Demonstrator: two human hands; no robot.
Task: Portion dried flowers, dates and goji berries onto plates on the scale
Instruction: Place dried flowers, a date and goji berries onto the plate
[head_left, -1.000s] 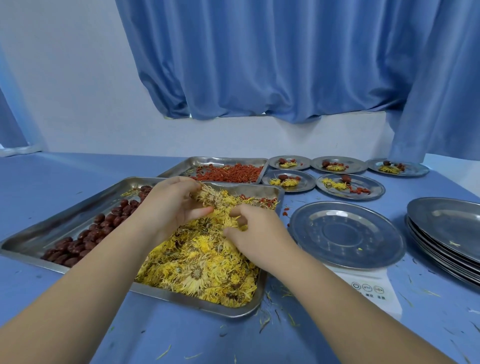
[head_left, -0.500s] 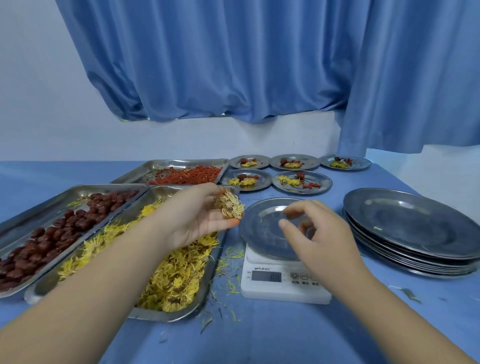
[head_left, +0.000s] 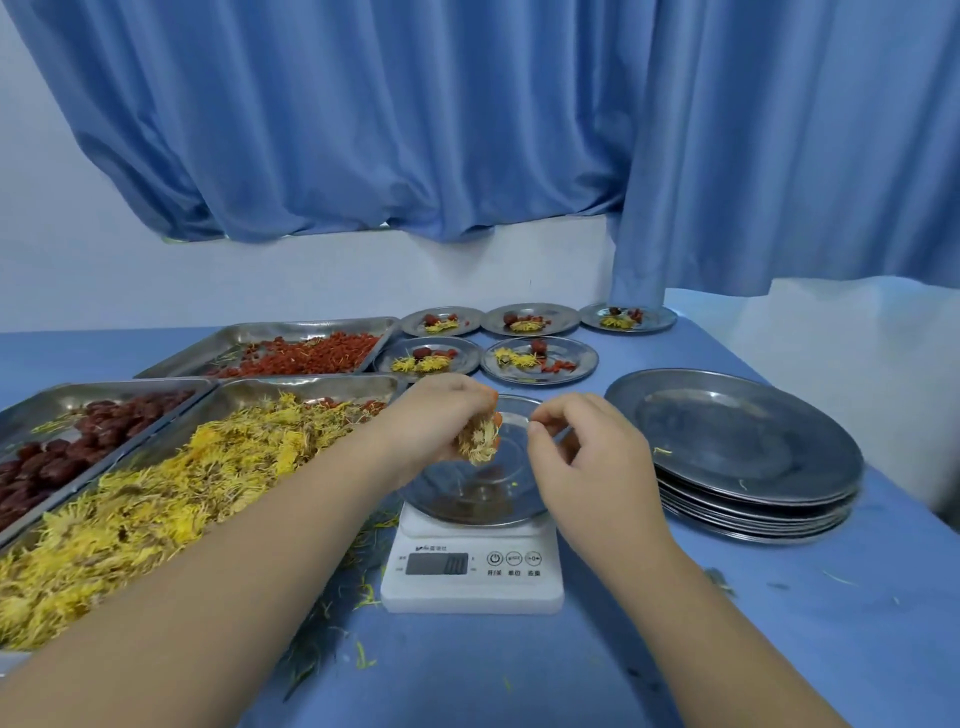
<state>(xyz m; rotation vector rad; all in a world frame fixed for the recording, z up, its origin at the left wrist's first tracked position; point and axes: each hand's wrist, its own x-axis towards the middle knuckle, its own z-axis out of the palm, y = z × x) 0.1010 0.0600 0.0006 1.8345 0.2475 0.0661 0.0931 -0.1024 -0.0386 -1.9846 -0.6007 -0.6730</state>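
Observation:
My left hand (head_left: 434, 423) holds a clump of dried yellow flowers (head_left: 478, 441) just above a small steel plate (head_left: 467, 493) that sits on a white digital scale (head_left: 472, 566). My right hand (head_left: 587, 457) hovers over the plate's right side with curled fingers, thumb and forefinger pinched together; whether anything is between them I cannot tell. To the left lie a tray of dried flowers (head_left: 171, 483), a tray of dark red dates (head_left: 67, 441) and, further back, a tray of goji berries (head_left: 301, 353).
Several filled small plates (head_left: 540, 358) stand at the back of the blue table. A stack of larger steel plates (head_left: 737, 452) sits right of the scale. Loose petals litter the table near the scale. Blue curtains hang behind.
Both hands left the flower tray and moved right over the plate on the scale. My left hand carried a clump of flowers along. The view shifted right.

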